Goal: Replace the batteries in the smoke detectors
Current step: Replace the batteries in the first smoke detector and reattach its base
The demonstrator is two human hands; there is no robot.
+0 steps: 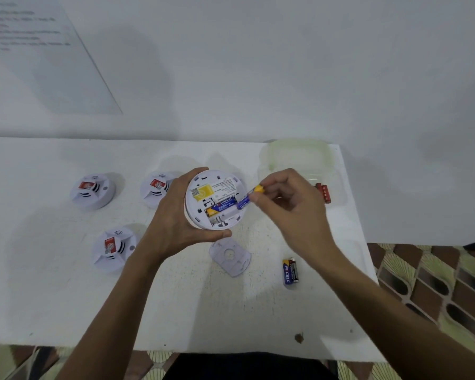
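My left hand (173, 215) grips a round white smoke detector (215, 185) turned back side up, above the white table (66, 297). Its battery bay holds one blue and yellow battery (220, 208). My right hand (288, 204) pinches a second blue and yellow battery (251, 196) at the bay's right edge, tilted, its lower end touching the detector. A loose back cover (230, 257) lies on the table just below the detector. Two batteries (290, 270), one blue and one black, lie side by side to the right of the cover.
Three more white smoke detectors (93, 190) (156, 187) (111, 249) with red labels sit at the left. A clear plastic box (299, 157) stands at the back right beside red batteries (323, 192). The table's right edge drops to a patterned floor (433, 283).
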